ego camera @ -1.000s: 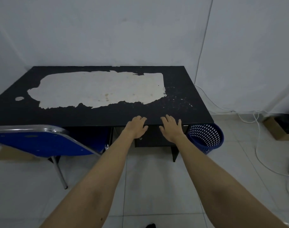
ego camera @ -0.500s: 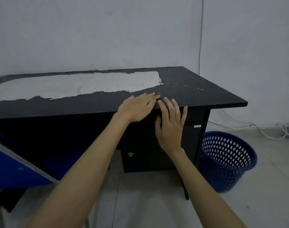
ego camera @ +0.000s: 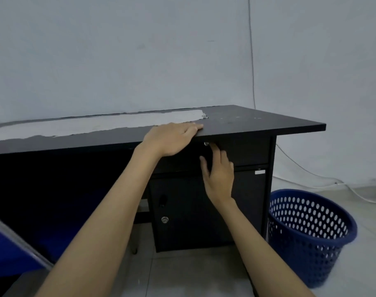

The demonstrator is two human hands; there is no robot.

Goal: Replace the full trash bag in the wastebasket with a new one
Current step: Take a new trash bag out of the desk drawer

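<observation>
A blue perforated wastebasket (ego camera: 309, 234) stands on the floor right of the black desk (ego camera: 257, 127); no bag shows in it. My left hand (ego camera: 172, 138) lies flat on the desk's front edge, holding nothing. Below it, my right hand (ego camera: 219, 174) is raised against the dark drawer front (ego camera: 247, 151) under the desktop, fingers pointing up beside a small metal lock (ego camera: 206, 144). Whether those fingers grip the drawer I cannot tell.
A cabinet door (ego camera: 182, 211) with a round lock sits under the drawer. A blue chair (ego camera: 13, 249) is at the lower left. White cables (ego camera: 354, 189) run along the floor by the wall at right. The floor is tiled.
The view has dropped lower and closer to the desk front. My right hand has slid down off the desk edge onto the drawer front; my left hand stays on the desktop edge.
</observation>
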